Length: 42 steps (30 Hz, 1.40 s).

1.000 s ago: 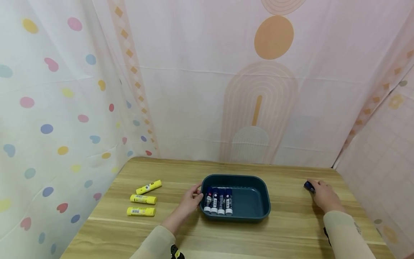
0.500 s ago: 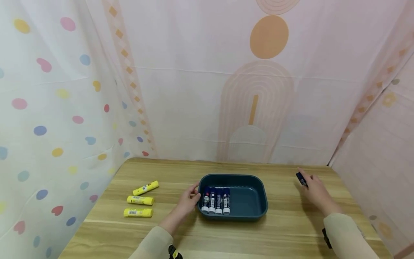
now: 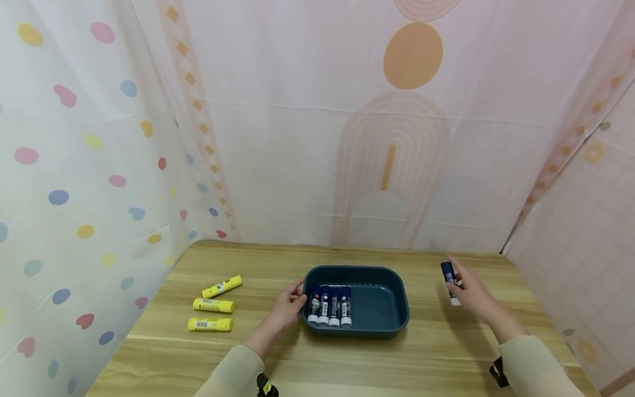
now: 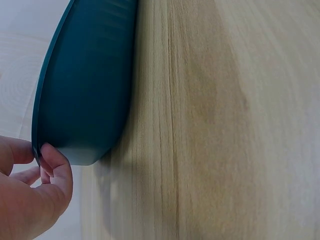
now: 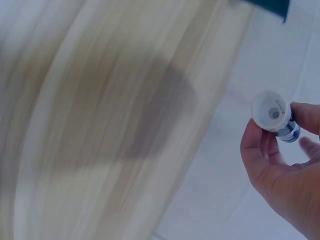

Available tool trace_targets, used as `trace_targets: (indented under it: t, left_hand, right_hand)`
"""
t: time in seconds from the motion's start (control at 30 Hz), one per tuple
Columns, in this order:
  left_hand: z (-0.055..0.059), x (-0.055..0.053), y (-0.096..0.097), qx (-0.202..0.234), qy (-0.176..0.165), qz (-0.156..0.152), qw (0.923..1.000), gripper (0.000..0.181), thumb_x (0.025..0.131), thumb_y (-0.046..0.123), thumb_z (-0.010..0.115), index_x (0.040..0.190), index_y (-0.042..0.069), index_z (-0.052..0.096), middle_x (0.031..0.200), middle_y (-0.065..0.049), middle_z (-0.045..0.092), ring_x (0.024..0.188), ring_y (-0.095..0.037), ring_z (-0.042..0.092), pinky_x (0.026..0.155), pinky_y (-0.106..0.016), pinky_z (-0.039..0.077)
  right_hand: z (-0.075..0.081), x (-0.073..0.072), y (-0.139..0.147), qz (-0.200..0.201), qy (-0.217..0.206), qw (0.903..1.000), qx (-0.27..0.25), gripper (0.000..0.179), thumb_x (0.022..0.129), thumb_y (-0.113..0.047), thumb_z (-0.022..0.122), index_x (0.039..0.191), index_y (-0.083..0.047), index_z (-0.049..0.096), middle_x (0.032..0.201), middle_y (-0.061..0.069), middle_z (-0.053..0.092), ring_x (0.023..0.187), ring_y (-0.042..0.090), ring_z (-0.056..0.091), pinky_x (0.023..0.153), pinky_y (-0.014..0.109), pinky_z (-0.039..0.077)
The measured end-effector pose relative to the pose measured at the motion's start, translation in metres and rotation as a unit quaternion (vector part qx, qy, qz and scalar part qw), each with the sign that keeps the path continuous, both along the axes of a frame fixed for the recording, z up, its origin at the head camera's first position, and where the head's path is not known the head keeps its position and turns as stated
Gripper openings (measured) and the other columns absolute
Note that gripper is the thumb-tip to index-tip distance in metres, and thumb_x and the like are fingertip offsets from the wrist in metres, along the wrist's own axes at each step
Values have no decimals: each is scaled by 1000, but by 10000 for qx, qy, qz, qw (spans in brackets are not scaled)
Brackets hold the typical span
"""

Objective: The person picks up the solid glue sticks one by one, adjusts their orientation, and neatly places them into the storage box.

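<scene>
My left hand (image 3: 288, 304) pinches the left rim of a dark teal plastic bin (image 3: 382, 332); the left wrist view shows thumb and fingers on the bin's (image 4: 85, 85) edge. Several dark blue glue sticks (image 3: 334, 309) with white ends lie side by side in the bin's left half. Over the right part of the table, my right hand (image 3: 471, 289) holds another blue glue stick (image 3: 448, 273) between thumb and fingers, tilted and raised off the wood. Its white base (image 5: 269, 111) faces the camera in the right wrist view.
Three yellow glue sticks (image 3: 210, 324) lie on the wooden table (image 3: 278, 364) left of the bin. A patterned curtain (image 3: 278, 165) hangs behind the table's far edge, and more cloth hangs at both sides.
My right hand has lifted the blue glue stick and carried it left toward the bin, turning it more upright. My left hand stays on the bin's rim.
</scene>
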<state>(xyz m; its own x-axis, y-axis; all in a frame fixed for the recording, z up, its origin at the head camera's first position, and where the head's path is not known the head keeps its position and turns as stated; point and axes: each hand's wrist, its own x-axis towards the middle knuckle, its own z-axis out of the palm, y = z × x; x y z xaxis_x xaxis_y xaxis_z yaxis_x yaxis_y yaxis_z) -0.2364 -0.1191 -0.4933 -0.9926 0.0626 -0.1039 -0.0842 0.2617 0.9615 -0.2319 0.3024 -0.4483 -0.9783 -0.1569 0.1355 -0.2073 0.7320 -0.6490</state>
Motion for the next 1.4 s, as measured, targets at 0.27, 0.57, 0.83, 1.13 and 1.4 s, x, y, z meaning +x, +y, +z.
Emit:
trace_targets:
  t: [0.27,0.57,0.83,1.13,1.4]
  left_hand:
    - [2,-2,-1,27,39,16,10000,47,94,-1,49,140,1,42,102,-11,45,81,-17,50,58,-28,44]
    - [1,-3,-2,70,19,42,10000,47,94,-2,49,140,1,42,101,-11,45,82,-16,51,58,-26,45]
    - [-1,-2,-2,16,26,42,10000,47,94,0,50,141,2,41,102,-11,45,83,-18,51,60,-29,47]
    - [-1,-1,-1,60,7,-24,10000,47,94,-1,49,140,1,41,101,-11,45,80,-16,50,57,-29,45]
    - [-2,-2,-1,103,-69,-14,9999,47,94,-1,48,141,3,41,102,-10,44,77,-15,48,54,-25,41]
  right_hand:
    - [9,9,-31,-159,-1792,9662,-1845,64,99,-14,47,150,-6,8,120,29,34,88,25,52,67,38,50]
    - [13,12,-63,54,-2383,9175,-3184,66,98,-13,48,149,-8,7,116,22,33,93,24,54,77,40,52]
    - [8,11,-98,321,-2663,9021,-3381,67,95,-17,55,148,-11,15,112,14,37,93,21,55,81,40,53]
    - [-16,1,-153,-91,-2199,9450,-2420,56,90,-10,63,139,-15,38,98,11,45,76,20,55,61,35,54]
    - [-21,-8,-178,-403,-2257,9596,-1631,57,87,-10,66,138,-11,40,96,14,50,76,22,58,61,36,56]
